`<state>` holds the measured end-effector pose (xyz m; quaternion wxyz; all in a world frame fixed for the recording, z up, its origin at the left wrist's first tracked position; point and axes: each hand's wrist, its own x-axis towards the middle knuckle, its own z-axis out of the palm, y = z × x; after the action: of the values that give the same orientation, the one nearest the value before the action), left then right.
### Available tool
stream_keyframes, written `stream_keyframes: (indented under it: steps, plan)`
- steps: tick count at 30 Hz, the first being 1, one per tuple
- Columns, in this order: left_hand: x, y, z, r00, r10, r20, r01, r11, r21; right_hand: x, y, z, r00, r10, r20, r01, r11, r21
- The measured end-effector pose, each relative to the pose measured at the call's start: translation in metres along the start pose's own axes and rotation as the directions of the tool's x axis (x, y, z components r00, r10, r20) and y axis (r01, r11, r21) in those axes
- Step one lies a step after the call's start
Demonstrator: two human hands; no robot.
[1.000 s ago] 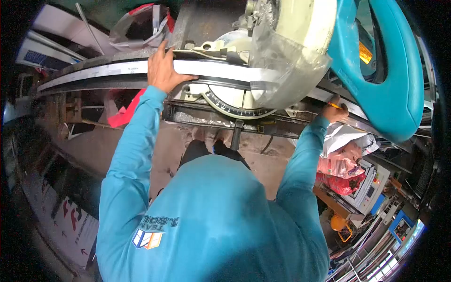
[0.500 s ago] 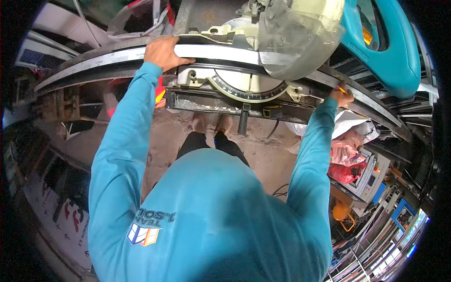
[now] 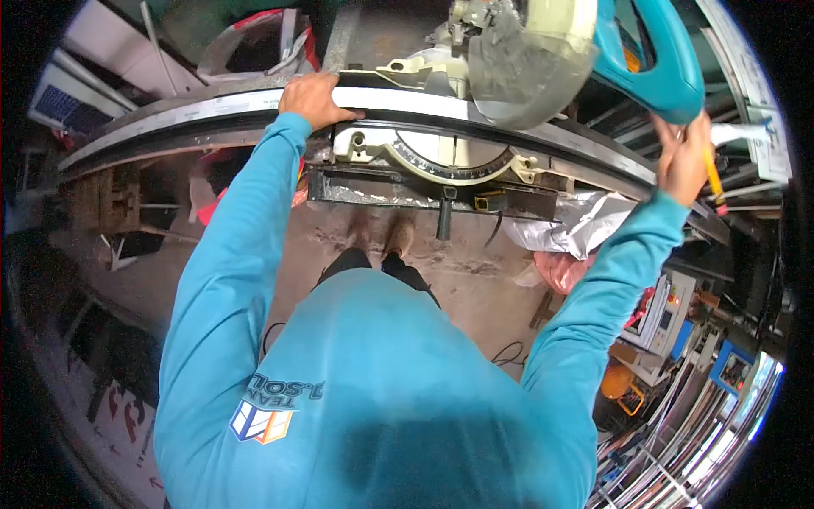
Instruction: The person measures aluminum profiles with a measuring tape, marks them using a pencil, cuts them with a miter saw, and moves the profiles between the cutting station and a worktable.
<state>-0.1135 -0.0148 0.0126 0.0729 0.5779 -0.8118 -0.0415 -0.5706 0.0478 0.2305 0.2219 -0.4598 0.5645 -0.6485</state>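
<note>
My left hand [image 3: 312, 100] grips the long black-and-white profile [image 3: 415, 103], its fingers over the far edge and its thumb stretched along the near side. This profile lies across the bed of a miter saw [image 3: 452, 153], under the clear blade guard [image 3: 526, 72]. At the right, my right hand [image 3: 685, 161] touches or nearly touches the lower end of the teal saw handle [image 3: 674, 85]; its fingertips are partly hidden there. A yellow pencil [image 3: 714, 180] sticks out from that hand. The blade itself cannot be made out.
A black lock lever [image 3: 445, 216] juts from the saw's front. Silver and pink plastic bags [image 3: 572, 225] lie below on the right, near a control box [image 3: 666, 318]. A clear bag with a red edge [image 3: 254, 47] is at the back left.
My right hand has left the profile and moved right and up to the saw handle, with the pencil. My left hand stays on the profile. The head view has shifted.
</note>
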Motion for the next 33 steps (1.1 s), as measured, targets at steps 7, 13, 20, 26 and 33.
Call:
stream_keyframes:
  steps: [7,13,20,26,33]
  plan:
    - [0.000,-0.013,-0.001,0.990,0.138,0.031,-0.138,0.990,-0.015,0.033,-0.120,0.108,0.817,0.194,0.543,0.133,0.852,-0.506]
    - [-0.005,-0.013,0.007,0.992,0.082,-0.095,-0.081,0.997,0.007,0.049,-0.096,0.110,0.859,0.002,0.512,0.390,0.646,-0.656]
    - [-0.004,-0.015,0.009,0.994,0.067,-0.092,-0.068,0.998,-0.006,-0.067,-0.061,0.090,0.953,0.180,0.245,-0.014,0.832,-0.554]
    - [-0.004,-0.016,0.012,0.993,0.065,-0.095,-0.067,0.997,-0.024,-0.099,-0.054,0.095,0.974,0.170,0.151,-0.063,0.840,-0.539]
    - [-0.002,-0.016,0.019,0.992,0.057,-0.116,-0.061,0.998,-0.030,-0.101,-0.056,0.099,0.981,0.147,0.126,-0.050,0.823,-0.566]
